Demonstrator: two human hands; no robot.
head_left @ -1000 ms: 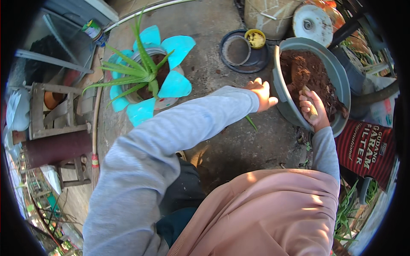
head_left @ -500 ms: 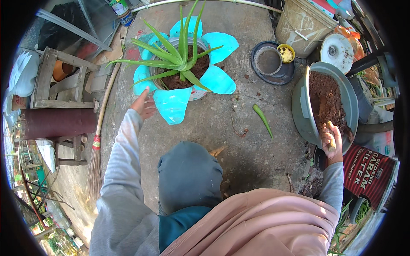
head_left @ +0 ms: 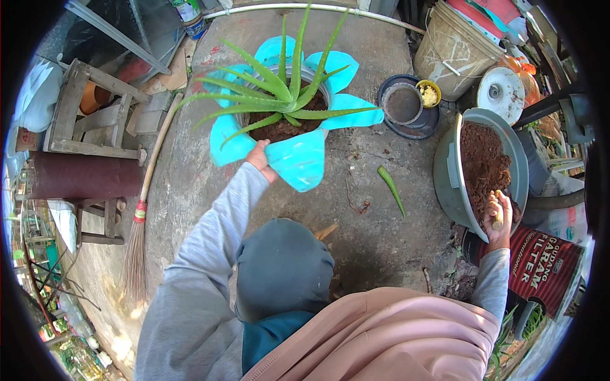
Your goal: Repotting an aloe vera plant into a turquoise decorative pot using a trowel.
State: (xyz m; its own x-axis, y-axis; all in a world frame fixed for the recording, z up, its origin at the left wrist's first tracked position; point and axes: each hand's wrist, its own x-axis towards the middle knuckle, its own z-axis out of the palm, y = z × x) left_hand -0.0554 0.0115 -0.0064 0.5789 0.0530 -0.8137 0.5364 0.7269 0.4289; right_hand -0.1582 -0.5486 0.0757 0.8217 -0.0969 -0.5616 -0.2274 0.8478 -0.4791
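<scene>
Now grasping the blue-petalled pot (head_left: 295,162) with the left hand (head_left: 262,162), no longer just reaching, and turning it slightly; probably adjusting its position. Still clenching a handle (head_left: 498,220) in the right hand (head_left: 501,228), over the near side of the grey tub (head_left: 447,181). Keeping the pot against the left grip, well apart from the right.

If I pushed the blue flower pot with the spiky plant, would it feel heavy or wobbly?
The flower pot may feel heavy, since brown soil shows inside. Its blue petals look thin, so they might bend if you pushed there. The spiky plant has long leaves spreading every way, so they'd probably wobble.
</scene>
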